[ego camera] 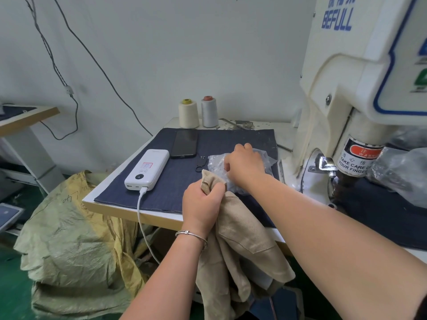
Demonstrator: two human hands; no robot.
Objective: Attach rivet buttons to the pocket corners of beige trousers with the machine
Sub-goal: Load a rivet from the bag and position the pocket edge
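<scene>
From the head camera, your left hand (pixel 202 204) had its fingers curled tight round a bunched corner of the beige trousers (pixel 240 245) at the near edge of the tabletop (pixel 129 211), and the rest of the garment hung off that edge towards your lap. Your right hand (pixel 245 166) reached into a clear plastic bag (pixel 217 163) lying on the dark cloth mat (pixel 175 181), just beside the trouser corner; its fingers were bent down into the bag, but I could not tell whether they were pinching a rivet or only feeling for one. The riveting machine (pixel 342 125) stood at the right edge, its head well apart from the fabric, so nothing was yet under it. The risk from there, as I judged it: you could have lifted more than one rivet, or dropped it onto the mat, because the bag film hid your fingertips. The bunched corner could also have gone under the head creased, putting the button off the pocket corner. Heed the finger warning on the machine. A power bank (pixel 147 168) and a phone (pixel 184 143) lay towards the far left corner.
</scene>
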